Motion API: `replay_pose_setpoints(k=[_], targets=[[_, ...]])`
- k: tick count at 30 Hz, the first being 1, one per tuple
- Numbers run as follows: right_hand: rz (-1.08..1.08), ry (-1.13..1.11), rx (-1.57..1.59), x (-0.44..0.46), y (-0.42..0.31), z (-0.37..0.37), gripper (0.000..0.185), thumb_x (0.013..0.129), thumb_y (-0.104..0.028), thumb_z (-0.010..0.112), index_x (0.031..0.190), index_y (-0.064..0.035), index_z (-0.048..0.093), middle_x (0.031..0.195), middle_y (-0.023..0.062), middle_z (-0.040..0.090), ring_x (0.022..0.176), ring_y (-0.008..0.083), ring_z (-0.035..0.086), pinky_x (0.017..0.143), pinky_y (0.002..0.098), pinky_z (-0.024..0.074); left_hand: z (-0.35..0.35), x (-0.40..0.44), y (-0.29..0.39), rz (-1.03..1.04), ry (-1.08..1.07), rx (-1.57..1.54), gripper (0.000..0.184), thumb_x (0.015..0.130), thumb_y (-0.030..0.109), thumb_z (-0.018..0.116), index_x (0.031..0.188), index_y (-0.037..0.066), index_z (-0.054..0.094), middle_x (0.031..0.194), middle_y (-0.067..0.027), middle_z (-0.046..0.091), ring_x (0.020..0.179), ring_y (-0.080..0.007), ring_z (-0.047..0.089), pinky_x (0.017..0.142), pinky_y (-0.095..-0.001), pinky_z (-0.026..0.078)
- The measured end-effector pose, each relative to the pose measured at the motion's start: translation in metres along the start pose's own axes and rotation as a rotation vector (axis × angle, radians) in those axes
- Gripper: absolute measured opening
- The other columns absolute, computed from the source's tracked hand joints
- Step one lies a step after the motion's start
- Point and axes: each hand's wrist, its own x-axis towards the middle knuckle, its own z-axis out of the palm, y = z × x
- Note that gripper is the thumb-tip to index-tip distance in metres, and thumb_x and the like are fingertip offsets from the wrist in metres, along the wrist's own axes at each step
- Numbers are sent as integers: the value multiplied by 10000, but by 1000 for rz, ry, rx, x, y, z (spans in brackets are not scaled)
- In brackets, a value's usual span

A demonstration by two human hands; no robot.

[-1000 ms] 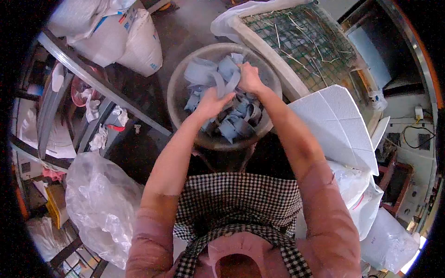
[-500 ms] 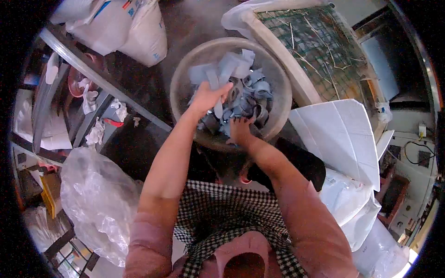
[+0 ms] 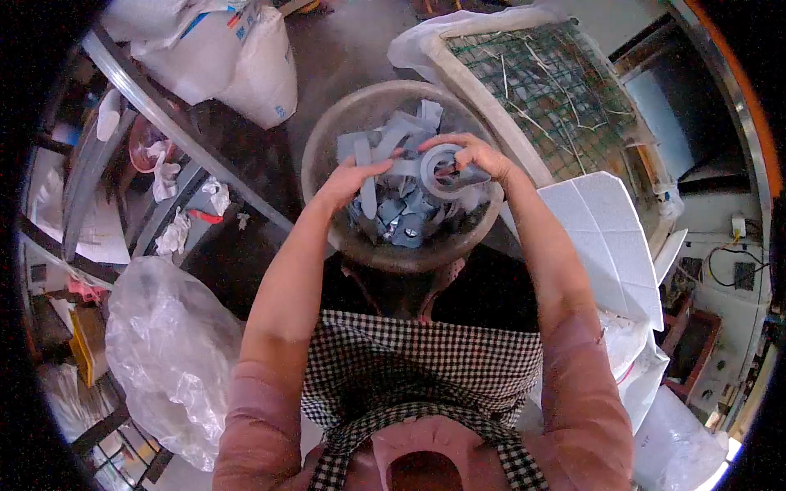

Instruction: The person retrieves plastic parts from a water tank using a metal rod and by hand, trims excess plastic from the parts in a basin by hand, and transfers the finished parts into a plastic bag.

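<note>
A wide round tub (image 3: 319, 221) in front of me holds a heap of grey plastic pieces (image 3: 409, 225), some flat and some curled. My left hand (image 3: 348, 182) is closed at the tub's left side on a flat grey plastic strip (image 3: 364, 155), which stands up past the thumb. Over the heap, my right hand (image 3: 479, 159) grips a grey plastic ring (image 3: 442, 190) with its fingers curled at the opening. A straight band from the ring reaches toward my left fingertips; whether they touch it I cannot tell.
White sacks (image 3: 221, 65) stand at upper left. A framed tray with green netting (image 3: 540, 82) lies beyond the tub, with a white cardboard sheet (image 3: 602, 237) at right. A clear plastic bag (image 3: 172, 352) and a metal rail (image 3: 180, 123) are on the left.
My right hand has risen from the near part of the heap to the tub's right side, now with the grey ring in it. My left hand moved slightly left and lower.
</note>
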Motion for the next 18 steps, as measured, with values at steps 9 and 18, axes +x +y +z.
replay_pose_setpoints(k=[9,18], targets=[[-105,193,497,4,24,-12,391,746,-265,569,1061,-33,568,968,75,584,875,174,587,762,274,477,-11,27,-31,119,-15,-137,289,772,248,683,879,3,573,781,-57,593,669,-146,547,606,-265,428],[752,576,-869,94,252,4,543,805,-441,503,1148,-21,529,1048,200,581,965,374,551,872,416,424,-24,33,-17,55,384,-527,267,828,230,612,947,-8,589,778,-54,579,610,-143,511,571,-276,424]])
